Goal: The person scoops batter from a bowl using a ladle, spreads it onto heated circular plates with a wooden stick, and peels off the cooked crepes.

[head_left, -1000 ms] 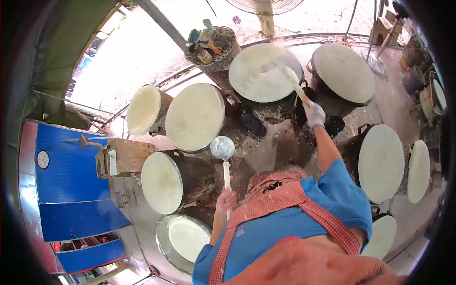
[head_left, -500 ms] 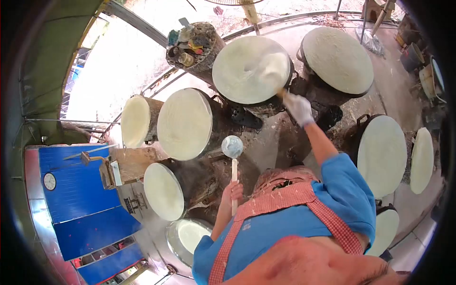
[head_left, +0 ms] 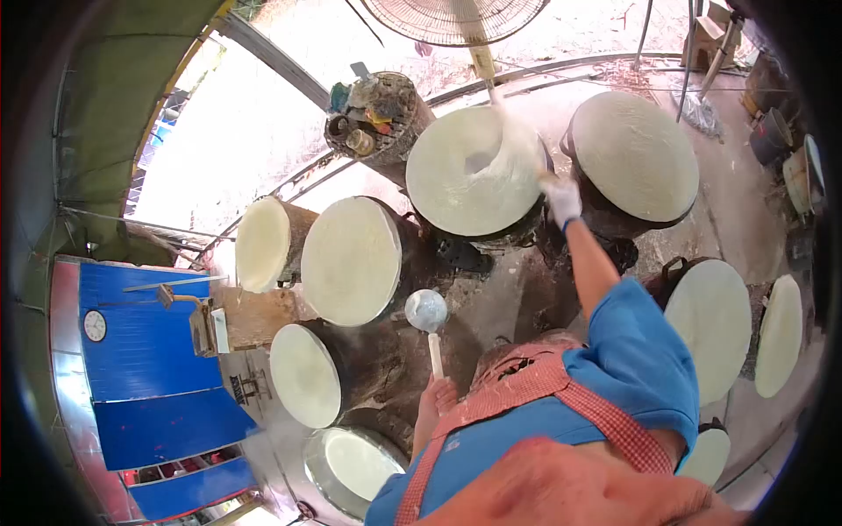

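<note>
My right hand, in a white glove, grips a thin stick over a round cloth-topped steamer. A thin, pale sheet hangs from the stick at the steamer's right edge, partly raised off it. A bare patch shows on the steamer beside it. My left hand holds the white handle of a metal ladle, its bowl raised over the dark ground between the steamers. I wear a blue shirt and a red checked apron.
Several more round white-topped steamers ring me. A metal basin of white batter sits at lower left. Behind stand a stump with tools, a fan, a wooden box and a blue panel with a clock.
My right hand moved the stick over the far steamer and lifted the sheet off its right side. The ladle stayed raised in my left hand. The view shifted slightly.
</note>
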